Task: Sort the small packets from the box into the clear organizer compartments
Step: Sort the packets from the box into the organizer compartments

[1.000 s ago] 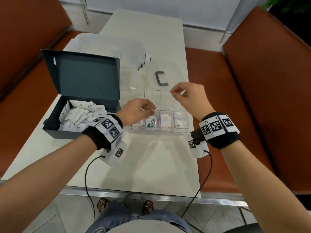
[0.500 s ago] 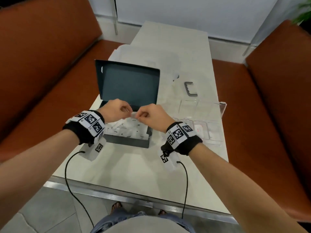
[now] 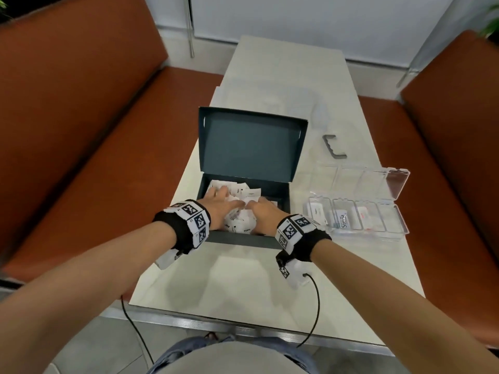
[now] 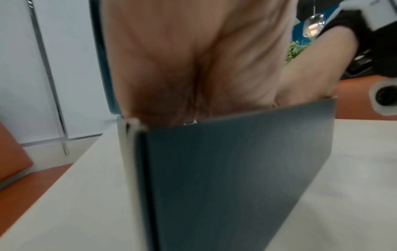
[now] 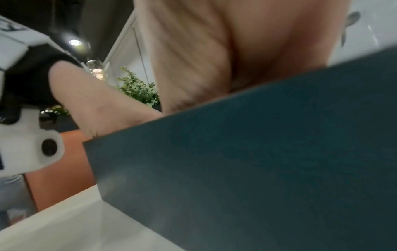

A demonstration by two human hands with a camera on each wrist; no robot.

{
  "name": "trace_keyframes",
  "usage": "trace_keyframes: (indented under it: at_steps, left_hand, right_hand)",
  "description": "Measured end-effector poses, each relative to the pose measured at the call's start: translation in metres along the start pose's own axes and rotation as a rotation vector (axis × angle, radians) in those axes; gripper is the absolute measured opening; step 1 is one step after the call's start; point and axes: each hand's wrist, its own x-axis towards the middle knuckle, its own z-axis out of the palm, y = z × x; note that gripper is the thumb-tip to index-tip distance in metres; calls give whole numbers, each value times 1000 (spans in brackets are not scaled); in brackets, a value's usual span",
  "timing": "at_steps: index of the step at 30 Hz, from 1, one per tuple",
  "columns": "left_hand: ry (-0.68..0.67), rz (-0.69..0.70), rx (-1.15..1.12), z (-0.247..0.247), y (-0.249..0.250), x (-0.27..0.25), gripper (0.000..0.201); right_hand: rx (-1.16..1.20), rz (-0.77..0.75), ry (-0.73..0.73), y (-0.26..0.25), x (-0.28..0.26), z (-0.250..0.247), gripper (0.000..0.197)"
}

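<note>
A dark teal box [image 3: 266, 194] stands open in the middle of the table, its lid upright, with several white packets [image 3: 244, 225] heaped inside. Both hands are down in it. My left hand [image 3: 232, 203] lies on the heap with its fingers stretched out. My right hand [image 3: 252, 205] meets it from the right, its fingers buried among the packets. Both wrist views show only palms above the box wall [image 4: 236, 169], which hides the fingers. The clear organizer [image 3: 397, 228] sits to the right with its lid open. Packets lie in three compartments, one of them printed Stevia [image 3: 343, 220].
A grey bracket-shaped piece [image 3: 333, 147] lies on the table behind the organizer. Clear plastic wrapping [image 3: 270, 103] is spread behind the box. Orange benches [image 3: 81, 130] run along both sides of the white table [image 3: 243, 279]. Its metal front edge is near my body.
My hands left the organizer, met above the box half a second ago, and have now dropped into the packets. The head view has swung left, so the box is centred.
</note>
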Motion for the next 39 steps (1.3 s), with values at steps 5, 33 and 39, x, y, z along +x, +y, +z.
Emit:
trace_keyframes:
  at_steps: [5, 33, 39]
  left_hand:
    - [156, 49, -59, 6, 2, -3, 51]
    - [394, 17, -568, -10, 17, -15, 9]
    - [523, -136, -756, -9, 18, -14, 15]
  right_hand:
    - [160, -11, 86, 0, 1, 2, 53]
    - [153, -7, 121, 15, -16, -5, 29]
    - [124, -35, 41, 11, -21, -8, 21]
